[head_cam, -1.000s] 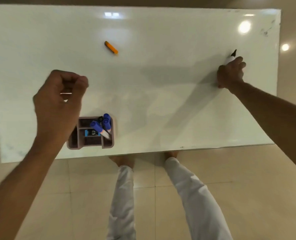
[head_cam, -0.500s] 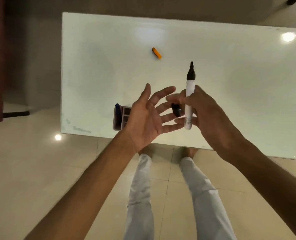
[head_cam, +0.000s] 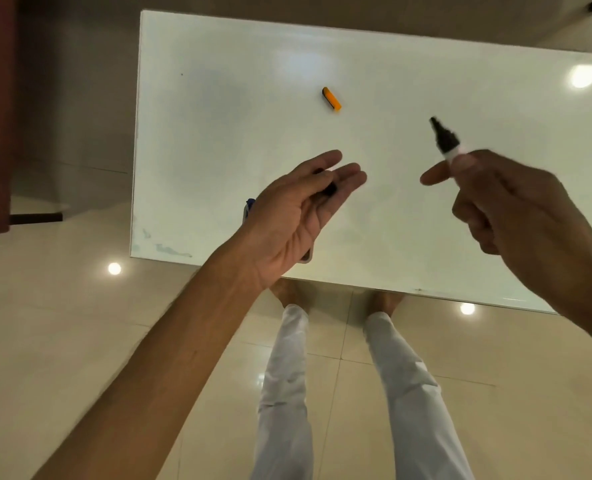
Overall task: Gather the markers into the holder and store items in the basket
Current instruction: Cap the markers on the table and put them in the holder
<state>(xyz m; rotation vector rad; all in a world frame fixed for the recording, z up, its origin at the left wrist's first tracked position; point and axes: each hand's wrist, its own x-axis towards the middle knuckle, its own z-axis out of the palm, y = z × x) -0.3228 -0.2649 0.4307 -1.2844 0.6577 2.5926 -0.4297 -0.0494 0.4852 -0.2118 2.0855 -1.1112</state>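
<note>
Black-tipped, the uncapped marker (head_cam: 444,137) is gripped in the curled right hand (head_cam: 516,206) above the white table (head_cam: 218,133). Nearer the table's front edge, the left hand (head_cam: 296,216) pinches a black cap (head_cam: 329,189) and hides most of the holder (head_cam: 306,256). An orange cap (head_cam: 331,99) lies farther back on the table.

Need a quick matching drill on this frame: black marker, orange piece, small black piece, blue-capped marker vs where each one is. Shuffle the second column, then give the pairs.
Things
1. black marker
2. orange piece
3. small black piece
4. blue-capped marker

Places
A. lying alone on the white table, far side
B. held in the right hand, uncapped tip pointing away
C. mostly hidden behind the left hand, near the table's front edge
D. in the left hand's fingers

Pairs: 1-B, 2-A, 3-D, 4-C
</note>
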